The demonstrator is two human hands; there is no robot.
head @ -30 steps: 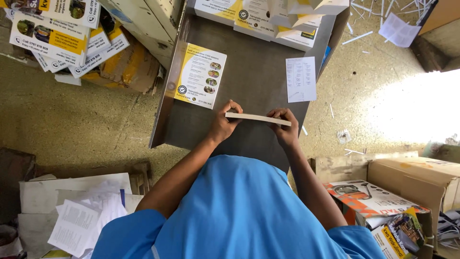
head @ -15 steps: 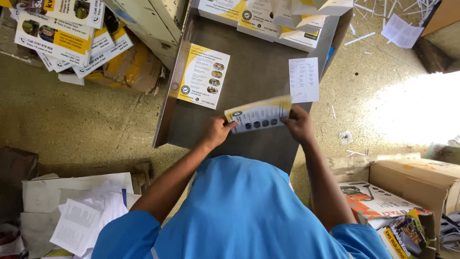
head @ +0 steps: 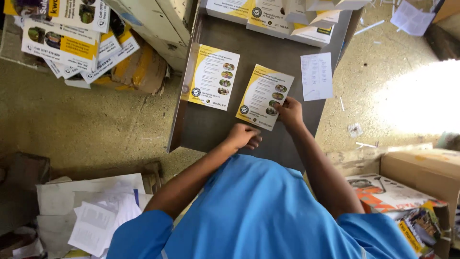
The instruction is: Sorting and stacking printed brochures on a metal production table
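The yellow leaflet (head: 265,96) lies flat near the tabletop (head: 211,129) front edge; the right hand (head: 290,111) pins its corner, the left hand (head: 244,136) rests curled, holding nothing.

Grey metal table (head: 215,129), two yellow leaflets (head: 214,76) (head: 265,96), white sheet (head: 316,76), stacked boxes (head: 268,14)

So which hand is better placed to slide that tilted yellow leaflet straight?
Probably the right hand. Its fingers already rest on the leaflet's lower right edge, so a small push could turn it. The left hand is curled on the bare table below the leaflet, apparently not touching it.
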